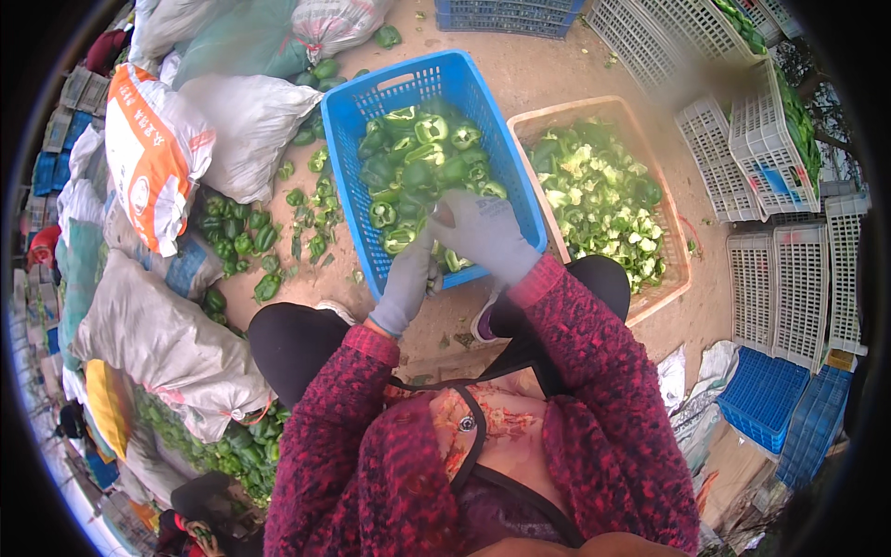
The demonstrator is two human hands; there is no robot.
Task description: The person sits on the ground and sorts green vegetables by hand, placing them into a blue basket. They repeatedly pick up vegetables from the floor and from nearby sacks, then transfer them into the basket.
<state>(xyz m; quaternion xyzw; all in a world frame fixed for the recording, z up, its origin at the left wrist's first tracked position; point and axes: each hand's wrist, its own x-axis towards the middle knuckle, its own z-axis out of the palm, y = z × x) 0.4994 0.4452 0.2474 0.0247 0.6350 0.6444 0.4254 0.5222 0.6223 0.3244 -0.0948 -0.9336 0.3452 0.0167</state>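
My left hand (411, 278), in a grey work glove, is over the near end of a blue plastic crate (334, 174), its fingers curled. Beside and touching it is my right hand (480, 226), also gloved, with thumb and fingers drawn together. Whether either hand holds something small cannot be seen. In the crate lie green bell peppers (418, 174), many cut open at the top. A peach-coloured plastic crate (679, 271) stands to the right, holding pepper cores and green trimmings (598, 202).
Whole green peppers (237, 233) and scraps lie on the floor at the left, among stuffed woven sacks (174, 341). White crates (752, 285) and blue crates (762, 397) stand at the right. Another blue crate (508, 17) is beyond. Another person's hands (202, 536) show at lower left.
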